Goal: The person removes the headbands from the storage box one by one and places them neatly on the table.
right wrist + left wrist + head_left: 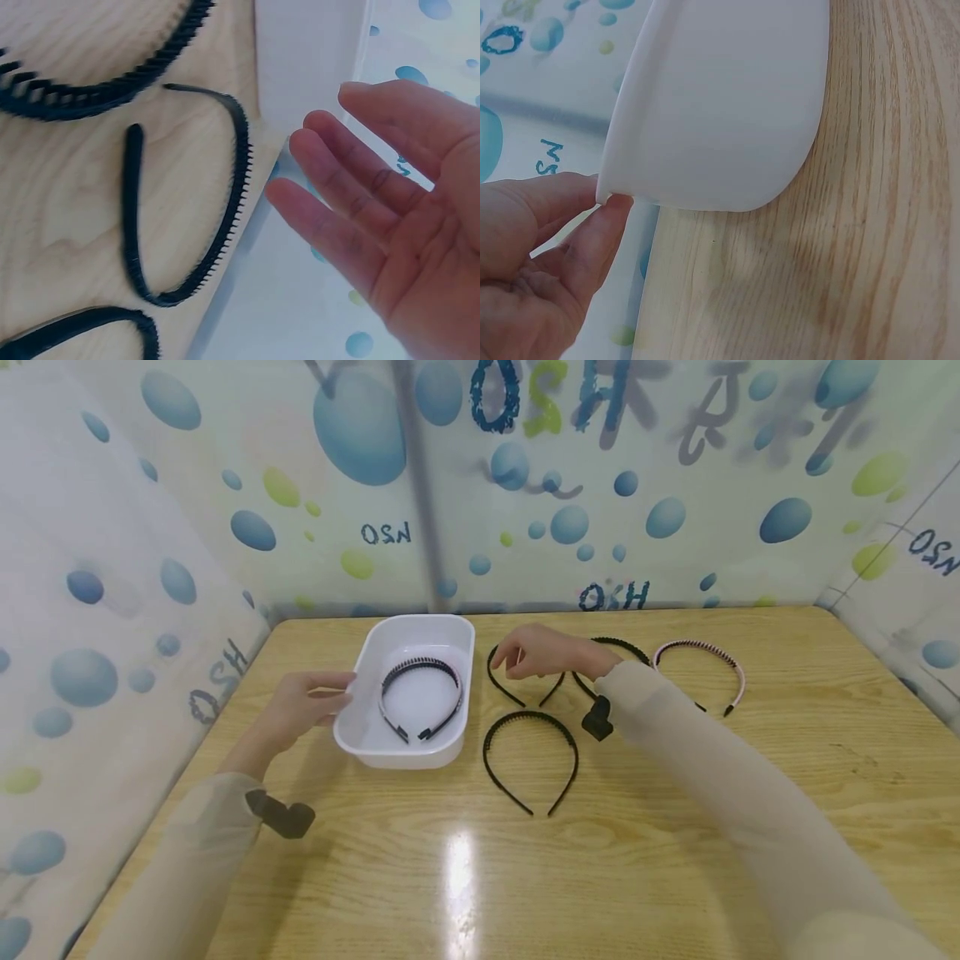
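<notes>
My left hand (296, 706) pinches the left rim of a white plastic tub (401, 759), fingers and thumb on either side of the edge in the left wrist view. Inside the tub lie overlapping toothed headbands, a black headband (420, 664) and a lighter one with a pinkish side. Right of the tub, my right hand (543, 652) hovers over a black headband (505, 692), partly covering it in the head view. In the right wrist view the fingers (322, 217) are spread and slightly bent, holding nothing. Nearer me lies another black headband (529, 715).
A further black headband (624, 646) lies partly hidden behind the right wrist. Beside it, farther right, is a pink headband (740, 674) with dark tips. The wooden table (600, 893) meets a patterned curtain (525, 568) at its back edge.
</notes>
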`<state>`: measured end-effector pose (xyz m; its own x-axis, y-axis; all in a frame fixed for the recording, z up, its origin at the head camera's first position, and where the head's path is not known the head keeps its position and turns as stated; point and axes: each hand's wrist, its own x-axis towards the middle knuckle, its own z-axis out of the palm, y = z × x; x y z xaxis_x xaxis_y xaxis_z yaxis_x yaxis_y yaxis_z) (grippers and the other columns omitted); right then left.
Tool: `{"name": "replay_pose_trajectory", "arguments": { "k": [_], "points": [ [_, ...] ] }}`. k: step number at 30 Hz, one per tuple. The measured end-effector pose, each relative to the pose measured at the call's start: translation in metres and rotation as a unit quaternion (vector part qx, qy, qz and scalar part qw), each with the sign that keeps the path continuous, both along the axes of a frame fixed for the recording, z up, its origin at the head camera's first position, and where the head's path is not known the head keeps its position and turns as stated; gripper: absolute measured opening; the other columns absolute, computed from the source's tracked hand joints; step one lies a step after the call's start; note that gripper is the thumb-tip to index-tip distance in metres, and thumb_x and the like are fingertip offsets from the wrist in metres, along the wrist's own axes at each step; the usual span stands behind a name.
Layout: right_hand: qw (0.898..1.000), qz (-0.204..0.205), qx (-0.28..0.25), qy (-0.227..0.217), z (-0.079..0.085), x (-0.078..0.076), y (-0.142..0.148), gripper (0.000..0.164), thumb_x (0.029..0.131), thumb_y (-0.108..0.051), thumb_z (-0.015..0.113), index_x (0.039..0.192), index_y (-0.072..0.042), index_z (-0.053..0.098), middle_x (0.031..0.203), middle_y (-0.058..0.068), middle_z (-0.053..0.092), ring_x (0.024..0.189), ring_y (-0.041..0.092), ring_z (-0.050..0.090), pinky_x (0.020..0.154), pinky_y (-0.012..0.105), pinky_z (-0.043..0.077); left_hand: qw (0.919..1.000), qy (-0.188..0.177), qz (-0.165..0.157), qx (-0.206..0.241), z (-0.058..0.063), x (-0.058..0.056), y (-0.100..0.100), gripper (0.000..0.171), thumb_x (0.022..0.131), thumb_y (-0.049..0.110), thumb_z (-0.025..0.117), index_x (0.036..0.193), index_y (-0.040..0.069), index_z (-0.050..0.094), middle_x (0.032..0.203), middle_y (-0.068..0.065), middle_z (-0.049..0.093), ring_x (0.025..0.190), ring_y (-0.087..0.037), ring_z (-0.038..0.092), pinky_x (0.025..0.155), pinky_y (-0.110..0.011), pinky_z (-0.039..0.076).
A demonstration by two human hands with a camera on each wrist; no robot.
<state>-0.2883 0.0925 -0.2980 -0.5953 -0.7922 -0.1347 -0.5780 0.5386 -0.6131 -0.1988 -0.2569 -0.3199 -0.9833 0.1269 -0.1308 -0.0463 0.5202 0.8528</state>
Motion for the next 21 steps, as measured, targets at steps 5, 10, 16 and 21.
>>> {"name": "replay_pose_trajectory", "arguments": {
  "k": [5,10,16,21],
  "points": [
    [1.000,-0.002,-0.007,0.006,0.007,-0.005,-0.012,0.027,0.088,-0.005,0.056,0.113,-0.003,0.064,0.097,0.015,0.065,0.076,0.021,0.058,0.055,0.029,0.050,1.0000,0.002,-0.003,0.000,0.000,-0.001,0.000,0.041,0.090,0.002,0.055,0.128,-0.010,0.045,0.132,-0.028,0.042,0.117,-0.040,0.046,0.082,-0.030,0.053],
    [0.999,0.004,-0.013,0.037,0.014,-0.010,-0.025,0.027,0.086,-0.003,0.057,0.112,0.001,0.064,0.095,0.015,0.066,0.062,0.019,0.056,0.051,0.026,0.048,1.0000,-0.002,0.000,-0.003,-0.002,-0.002,-0.002,0.040,0.090,0.003,0.054,0.128,-0.009,0.046,0.133,-0.027,0.042,0.118,-0.039,0.045,0.082,-0.030,0.053],
    [1.000,-0.011,0.002,0.028,0.020,-0.015,-0.039,0.028,0.087,-0.004,0.058,0.114,0.001,0.063,0.099,0.016,0.065,0.073,0.022,0.060,0.057,0.028,0.052,1.0000,-0.005,-0.001,-0.007,-0.002,-0.002,-0.002,0.041,0.090,0.004,0.054,0.128,-0.009,0.045,0.133,-0.026,0.042,0.118,-0.039,0.045,0.083,-0.031,0.053],
    [0.999,-0.028,0.017,0.021,0.022,-0.017,-0.049,0.029,0.087,-0.006,0.058,0.115,-0.002,0.063,0.101,0.012,0.062,0.083,0.022,0.058,0.064,0.029,0.052,1.0000,-0.004,-0.002,-0.008,-0.002,-0.002,-0.002,0.041,0.090,0.004,0.055,0.129,-0.009,0.045,0.133,-0.027,0.042,0.117,-0.039,0.046,0.083,-0.031,0.053]
  ]
}}
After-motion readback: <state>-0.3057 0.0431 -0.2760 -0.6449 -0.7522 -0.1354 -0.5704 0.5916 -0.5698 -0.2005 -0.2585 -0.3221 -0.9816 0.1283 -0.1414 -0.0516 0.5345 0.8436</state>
